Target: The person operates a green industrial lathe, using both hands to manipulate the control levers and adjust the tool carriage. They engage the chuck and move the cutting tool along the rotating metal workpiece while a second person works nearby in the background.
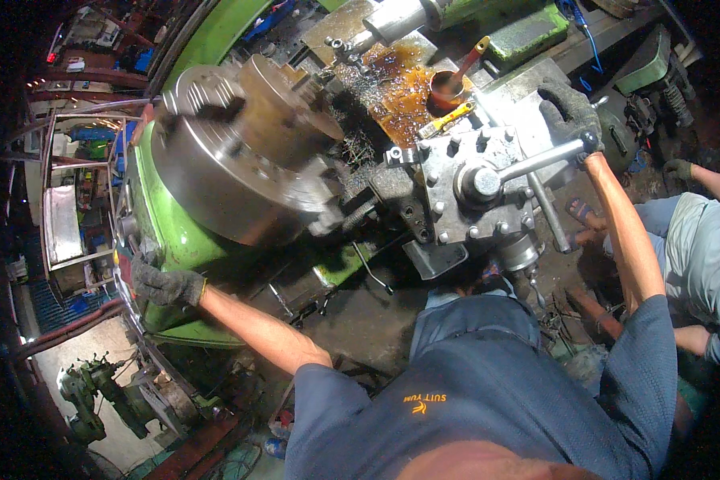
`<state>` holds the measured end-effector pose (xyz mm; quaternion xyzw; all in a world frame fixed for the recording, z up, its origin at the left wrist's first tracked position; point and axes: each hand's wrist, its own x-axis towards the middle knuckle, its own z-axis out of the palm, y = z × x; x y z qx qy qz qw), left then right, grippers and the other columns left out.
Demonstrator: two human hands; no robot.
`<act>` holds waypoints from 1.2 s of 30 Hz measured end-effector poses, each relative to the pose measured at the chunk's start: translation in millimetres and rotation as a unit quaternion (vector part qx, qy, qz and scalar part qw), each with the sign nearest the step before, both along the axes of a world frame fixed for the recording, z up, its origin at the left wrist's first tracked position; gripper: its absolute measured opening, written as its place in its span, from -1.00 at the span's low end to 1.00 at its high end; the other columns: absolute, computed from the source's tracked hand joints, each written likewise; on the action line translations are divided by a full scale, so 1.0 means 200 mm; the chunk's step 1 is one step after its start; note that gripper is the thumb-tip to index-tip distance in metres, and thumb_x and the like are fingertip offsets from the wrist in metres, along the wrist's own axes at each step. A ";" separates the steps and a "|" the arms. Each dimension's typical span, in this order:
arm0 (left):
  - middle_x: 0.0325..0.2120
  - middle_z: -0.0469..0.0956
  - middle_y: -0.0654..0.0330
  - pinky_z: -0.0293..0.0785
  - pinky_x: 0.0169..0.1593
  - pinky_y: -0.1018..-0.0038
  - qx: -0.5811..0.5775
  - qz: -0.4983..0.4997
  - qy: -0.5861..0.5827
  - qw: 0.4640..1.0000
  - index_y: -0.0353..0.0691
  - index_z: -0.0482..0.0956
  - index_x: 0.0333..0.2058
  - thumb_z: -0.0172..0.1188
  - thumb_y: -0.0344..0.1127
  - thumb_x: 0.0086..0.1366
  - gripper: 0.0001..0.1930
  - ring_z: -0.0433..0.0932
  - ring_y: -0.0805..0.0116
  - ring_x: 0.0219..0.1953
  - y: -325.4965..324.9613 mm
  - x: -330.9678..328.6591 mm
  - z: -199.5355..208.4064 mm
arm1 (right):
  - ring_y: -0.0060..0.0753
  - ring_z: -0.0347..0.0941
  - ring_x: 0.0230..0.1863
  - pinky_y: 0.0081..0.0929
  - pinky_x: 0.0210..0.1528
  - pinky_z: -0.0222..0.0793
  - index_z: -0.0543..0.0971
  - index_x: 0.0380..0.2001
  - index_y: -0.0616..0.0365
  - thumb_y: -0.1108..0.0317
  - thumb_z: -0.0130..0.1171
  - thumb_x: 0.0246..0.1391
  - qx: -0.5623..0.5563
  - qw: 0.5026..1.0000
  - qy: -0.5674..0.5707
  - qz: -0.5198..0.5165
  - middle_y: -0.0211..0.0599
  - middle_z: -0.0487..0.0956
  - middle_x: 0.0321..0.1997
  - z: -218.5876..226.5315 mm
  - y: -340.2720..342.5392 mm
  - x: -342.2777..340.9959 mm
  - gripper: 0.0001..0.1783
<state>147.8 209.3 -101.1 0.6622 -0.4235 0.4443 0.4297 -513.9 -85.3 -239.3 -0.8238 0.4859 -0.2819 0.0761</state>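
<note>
My left hand (166, 282), in a dark grey glove, is at the left edge of the green headstock (154, 192). Its fingers curl in against a part there that I cannot make out. To the right, my gloved right hand (572, 116) is bent over a part beyond the tool post (476, 188). What lies under those fingers is hidden. The tool post's clamping lever (540, 158) ends in a dark knob over my right wrist. Between my hands, the large lathe chuck (232, 180) is motion-blurred, with a round metal workpiece (284, 104) in it.
A brush (474, 58) stands in a reddish pot (446, 90) on the oily slide; a yellow-handled brush (446, 120) lies beside it. Metal chips (358, 148) lie near the chuck. The tailstock (400, 20) is beyond. Another person (692, 240) sits or crouches at the right.
</note>
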 end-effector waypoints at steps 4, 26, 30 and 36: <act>-0.26 0.64 0.06 0.57 -0.19 0.32 -0.017 0.018 0.001 1.000 -0.34 0.67 -0.20 -0.10 -0.08 0.48 -0.54 0.60 0.19 -0.27 -0.02 -0.02 -0.01 | -0.01 0.61 0.01 -0.22 0.11 0.49 0.65 -0.06 0.15 0.32 0.26 0.05 0.011 1.000 -0.004 -0.007 -0.01 0.66 -0.04 0.00 0.00 0.00 -0.65; -0.15 0.64 0.04 0.52 -0.12 0.23 0.006 0.046 -0.042 0.998 -0.24 0.67 -0.18 -0.06 -0.13 0.47 -0.63 0.59 0.13 -0.19 0.03 0.10 -0.04 | 0.03 0.59 0.00 -0.16 0.09 0.48 0.65 -0.06 0.10 0.29 0.25 0.08 -0.004 1.000 0.006 -0.003 -0.04 0.66 -0.05 -0.03 -0.01 -0.01 -0.66; -0.11 0.64 0.06 0.52 -0.12 0.25 0.028 0.069 -0.092 0.993 -0.26 0.66 -0.16 -0.04 -0.10 0.46 -0.62 0.59 0.19 -0.17 0.02 0.12 -0.05 | 0.03 0.58 0.01 -0.14 0.10 0.47 0.63 -0.05 0.09 0.27 0.24 0.09 0.004 1.000 -0.002 -0.003 -0.05 0.65 -0.04 -0.03 0.00 -0.02 -0.66; -0.32 0.62 0.14 0.51 -0.18 0.37 0.006 0.125 -0.190 0.974 -0.26 0.65 -0.28 0.13 -0.24 0.31 -0.78 0.56 0.28 -0.30 0.05 0.22 -0.06 | 0.04 0.57 0.02 -0.15 0.08 0.47 0.63 -0.06 0.06 0.27 0.23 0.10 0.018 0.999 -0.030 0.020 -0.06 0.65 -0.05 -0.06 -0.03 -0.03 -0.67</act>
